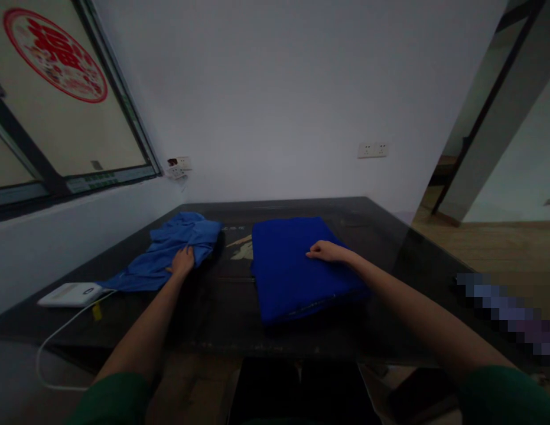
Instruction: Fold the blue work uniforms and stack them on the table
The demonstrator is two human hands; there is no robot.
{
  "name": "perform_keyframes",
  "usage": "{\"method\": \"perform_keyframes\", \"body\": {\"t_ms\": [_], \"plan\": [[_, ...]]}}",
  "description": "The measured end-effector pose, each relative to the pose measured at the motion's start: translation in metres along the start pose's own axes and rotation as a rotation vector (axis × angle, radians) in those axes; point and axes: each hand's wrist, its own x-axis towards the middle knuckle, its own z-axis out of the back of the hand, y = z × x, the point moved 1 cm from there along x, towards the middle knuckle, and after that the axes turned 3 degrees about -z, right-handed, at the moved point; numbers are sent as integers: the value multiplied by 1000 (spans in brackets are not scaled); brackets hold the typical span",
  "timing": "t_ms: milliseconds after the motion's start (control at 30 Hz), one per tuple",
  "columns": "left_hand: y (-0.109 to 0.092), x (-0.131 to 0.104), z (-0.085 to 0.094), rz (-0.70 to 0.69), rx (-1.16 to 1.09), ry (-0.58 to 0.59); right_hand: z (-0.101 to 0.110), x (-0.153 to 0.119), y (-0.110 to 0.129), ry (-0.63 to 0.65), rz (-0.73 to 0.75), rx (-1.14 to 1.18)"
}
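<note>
A crumpled lighter-blue cloth [168,236] lies in loose folds on the left of the dark table. My left hand [183,261] is at its near right side, with the fingers closed on the fabric and the thumb apart toward the left. Right of the middle lies a deep-blue cloth [287,265], folded into a thick, flat rectangle. Over its right part is my right hand [330,251], fingers curled in and nothing visible in them. Whether that hand presses on the cloth I cannot tell.
On the left of the table [221,321] a white flat device [71,294] has a white cable [57,330] hanging over the front edge. A pixelated patch covers something at the right edge. Wall sockets [372,150] sit behind, a window at left.
</note>
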Motion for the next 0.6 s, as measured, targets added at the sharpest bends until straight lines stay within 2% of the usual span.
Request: {"method": "perform_keyframes", "body": {"t_ms": [100,267,367,433,500,533,600], "plan": [[-3,5,-8,57,-55,51,17,1,2,-49,101,86],[-27,10,-14,-13,-146,85,61,-2,31,-135,192,244],[-44,10,-11,-33,-187,77,101,-5,55,-328,202,379],[-58,6,-3,-11,-192,54,135,-4,71,-569,224,449],[-76,-5,11,-14,-190,-36,174,-1,87,-828,274,485],[-87,-16,20,-56,-211,-116,194,1,97,-916,310,501],[-116,-45,43,-256,-334,-345,233,0,123,-993,373,541]]}}
